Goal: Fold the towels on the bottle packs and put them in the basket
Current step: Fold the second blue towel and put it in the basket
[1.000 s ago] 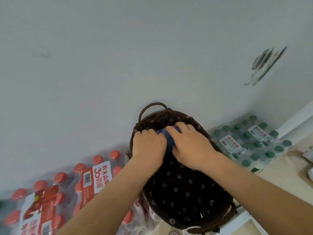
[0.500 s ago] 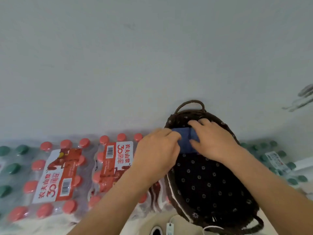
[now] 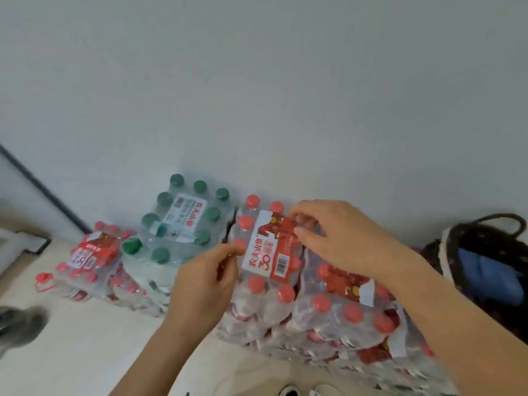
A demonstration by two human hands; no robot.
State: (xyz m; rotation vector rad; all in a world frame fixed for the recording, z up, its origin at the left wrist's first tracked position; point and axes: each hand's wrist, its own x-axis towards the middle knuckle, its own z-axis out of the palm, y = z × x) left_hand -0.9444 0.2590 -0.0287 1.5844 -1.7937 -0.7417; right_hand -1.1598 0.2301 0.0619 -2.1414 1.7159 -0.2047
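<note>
Over on the far right, up against the wall: dark woven basket point(image 3: 474, 235) with a loop handle, and a blue towel point(image 3: 485, 272) lying inside it. Just beside that, two red-capped bottle packs next to each other, nearer pack point(image 3: 351, 307) closest to the basket, then labelled pack point(image 3: 268, 252) with its big red-and-white sticker to the left of it. Right hand point(image 3: 340, 238) up over the labelled pack, fingers bent and loose, gripping nothing, fingertips down by the sticker, honestly can't tell if touching the wrap or just above it. Left hand point(image 3: 205, 281) at that same pack's left edge, fingers softly curled, nothing in it either. Further left, green-capped pack point(image 3: 183, 224) just beside the labelled one, then a lower red-capped pack point(image 3: 94, 252) sitting on the pale floor point(image 3: 85, 352). Down at the bottom edge, toes of two shoes point(image 3: 288, 391). Blurry dark thing point(image 3: 20, 324) at far left, no idea what
</note>
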